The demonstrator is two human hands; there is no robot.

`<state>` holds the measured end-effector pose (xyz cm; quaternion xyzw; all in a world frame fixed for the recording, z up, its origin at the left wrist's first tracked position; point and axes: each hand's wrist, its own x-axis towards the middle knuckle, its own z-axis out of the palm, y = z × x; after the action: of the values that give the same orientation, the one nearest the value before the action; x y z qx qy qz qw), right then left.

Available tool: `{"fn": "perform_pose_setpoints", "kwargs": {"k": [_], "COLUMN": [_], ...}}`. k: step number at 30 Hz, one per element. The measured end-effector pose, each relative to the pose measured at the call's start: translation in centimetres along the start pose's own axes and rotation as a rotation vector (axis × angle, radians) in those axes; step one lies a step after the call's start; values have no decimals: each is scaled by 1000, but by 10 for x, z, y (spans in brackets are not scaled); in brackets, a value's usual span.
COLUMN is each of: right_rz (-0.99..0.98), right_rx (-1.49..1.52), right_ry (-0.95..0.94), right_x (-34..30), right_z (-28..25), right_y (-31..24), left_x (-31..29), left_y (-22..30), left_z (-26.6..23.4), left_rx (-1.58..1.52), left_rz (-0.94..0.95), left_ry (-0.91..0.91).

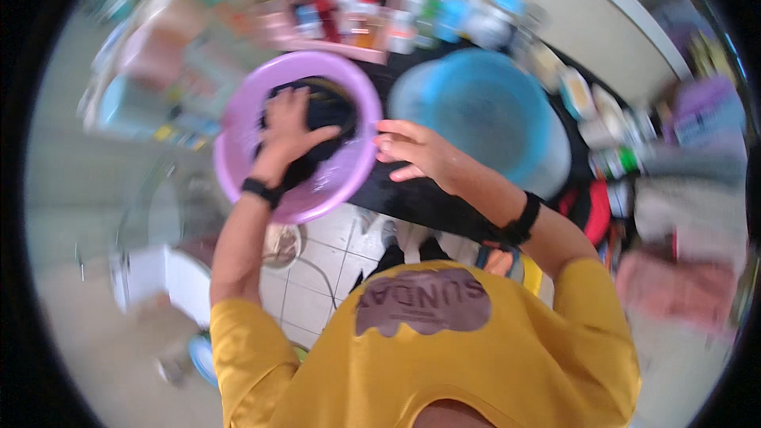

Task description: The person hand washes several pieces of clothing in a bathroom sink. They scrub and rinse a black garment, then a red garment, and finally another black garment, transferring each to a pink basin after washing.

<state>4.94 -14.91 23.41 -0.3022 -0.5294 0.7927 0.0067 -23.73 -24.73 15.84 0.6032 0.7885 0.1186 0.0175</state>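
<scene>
A purple basin (369, 123) stands on the dark counter, with a wet-looking black cloth (329, 111) and some water inside. My left hand (287, 127) lies on the cloth with its fingers spread, a black band round the wrist. Just outside the basin's right rim is my right hand (416, 150), its fingers apart and nothing in them. Whether its fingertips touch the rim I cannot tell. To the right of that hand sits a blue translucent basin (487, 115), resting in or on a paler one.
A pink organizer (365, 51) with bottles stands behind the purple basin. More bottles and containers line the wall behind the blue basin. Stacked pastel drawers (151, 55) are at the left. Folded towels (674, 289) lie at the right. Below the dark counter (432, 210) is a tiled floor.
</scene>
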Motion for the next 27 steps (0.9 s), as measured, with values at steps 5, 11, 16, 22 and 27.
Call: {"fn": "perform_pose_setpoints", "kwargs": {"k": [5, 11, 16, 22, 27], "right_rz": [-309, -101, 354, 201, -70], "right_rx": [-330, -1288, -875, -984, -576], "right_ry": [747, 1636, 1543, 1621, 1628], "right_x": [-105, -273, -278, -266, -248], "right_z": [-101, -181, -209, -215, -220], "right_y": [69, 155, 205, 230, 209], "left_x": [18, 34, 33, -30, -95], "left_y": [-2, 5, -6, -13, 65], "left_z": [3, 16, 8, -31, -39], "left_rx": [-5, 89, -58, 37, -274], "left_rz": [26, -130, -71, -66, -134], "left_ry": [-99, -128, -112, -58, -180]}}
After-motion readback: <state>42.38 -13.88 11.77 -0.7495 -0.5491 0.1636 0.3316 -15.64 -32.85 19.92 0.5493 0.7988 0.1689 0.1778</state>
